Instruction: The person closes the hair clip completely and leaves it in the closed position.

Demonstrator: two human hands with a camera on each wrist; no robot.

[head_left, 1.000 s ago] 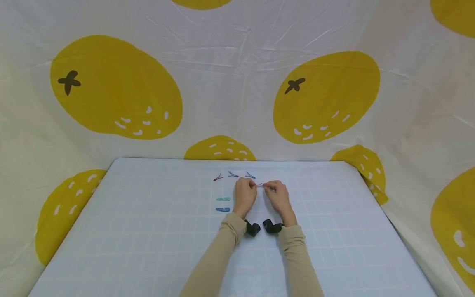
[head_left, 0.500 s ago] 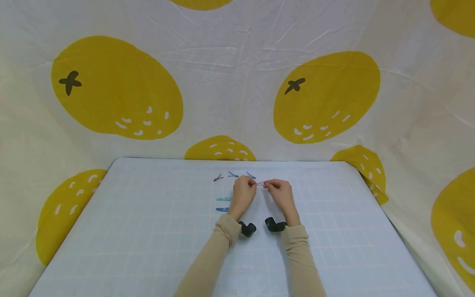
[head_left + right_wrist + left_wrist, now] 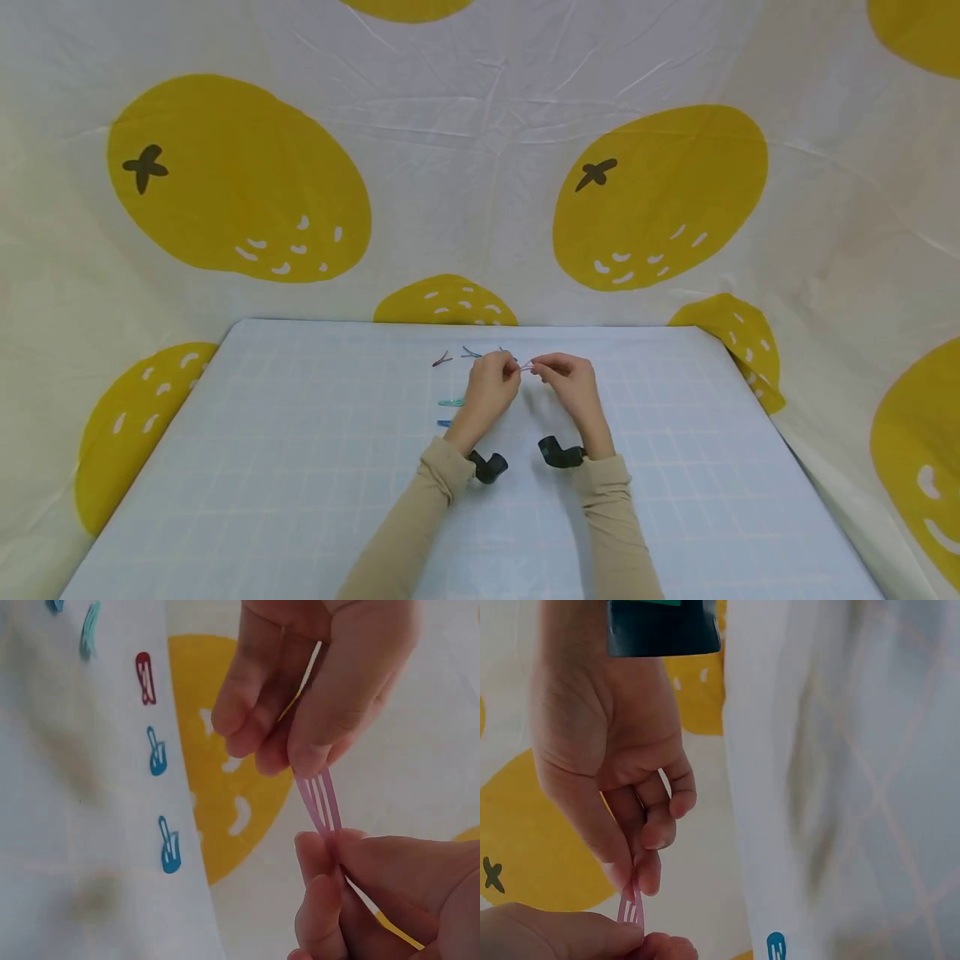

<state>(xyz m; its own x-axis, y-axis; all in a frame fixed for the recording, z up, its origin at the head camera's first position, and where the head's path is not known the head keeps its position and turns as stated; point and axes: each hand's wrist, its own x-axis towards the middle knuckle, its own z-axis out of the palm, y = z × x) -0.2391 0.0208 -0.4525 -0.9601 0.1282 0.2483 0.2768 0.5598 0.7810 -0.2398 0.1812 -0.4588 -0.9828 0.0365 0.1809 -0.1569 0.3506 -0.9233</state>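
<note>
Fruit-patterned backdrop point(image 3: 240, 183) behind pale checked tablecloth point(image 3: 300, 475), pink hair clip point(image 3: 322, 808) held above its far centre, left hand point(image 3: 490, 392) pinching one end in its fingertips, right hand point(image 3: 573, 387) pinching the other, red clip point(image 3: 142, 673) and two blue clips point(image 3: 157, 760) in a far row, teal clip point(image 3: 452, 403) nearer.

In the head view, you see soft, fairly even light across the tablecloth point(image 3: 300, 467) and the backdrop point(image 3: 465, 200), whose creases catch a faint sheen; your right sleeve point(image 3: 618, 525) lays a diffuse shadow along its inner side, and the small red clip point(image 3: 442, 359) shows little detail. In both wrist views the exposure is dimmer: your left hand point(image 3: 607, 750) and right hand point(image 3: 330, 690) appear shaded against the paler backdrop, blurred brownish patches smear the tablecloth, and the pink clip point(image 3: 321, 799) reads legibly, though slightly soft.
</note>
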